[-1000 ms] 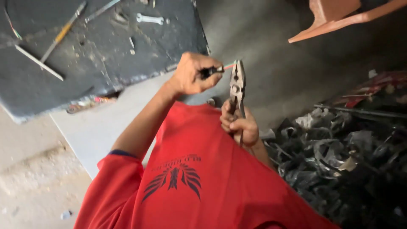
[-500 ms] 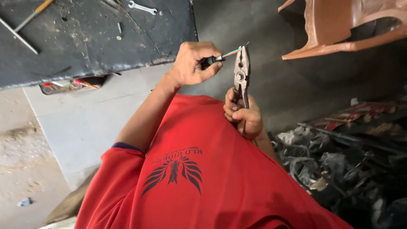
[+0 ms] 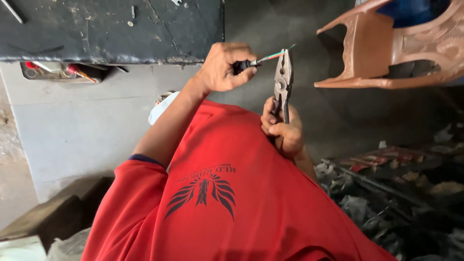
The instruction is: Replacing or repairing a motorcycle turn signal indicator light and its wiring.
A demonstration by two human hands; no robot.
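A person in a red shirt point(image 3: 241, 203) is filling the lower middle of the view, the shirt bearing a dark winged print on the chest. Above it, across the top left, a dark, scuffed worktop point(image 3: 96, 34) is lying with a few small metal bits scattered near its far edge, and a pale grey panel point(image 3: 82, 125) is standing below its front edge. Just under that front edge, toward the left corner, a recess point(image 3: 53, 71) is showing red and orange wire ends. At the top right a brown plastic chair point(image 3: 386, 53) is sitting tipped, well apart from the worktop. Along the lower right a heap of dark scrap point(image 3: 396, 203) is lying on the ground.

Off the worktop's right corner, both hands are working in the air in front of the shirt. The left hand point(image 3: 224, 67) is curling its fingers and thumb tightly around a short black cable point(image 3: 244, 64), pinching it near its end. From that end thin coloured wires point(image 3: 275, 54), red and green among them, are sticking out to the right. The right hand point(image 3: 282, 130) is wrapping closed around the handles of steel pliers point(image 3: 282, 79), holding them upright. The plier nose is meeting the coloured wires at its tip; whether it is biting them is too small to tell.
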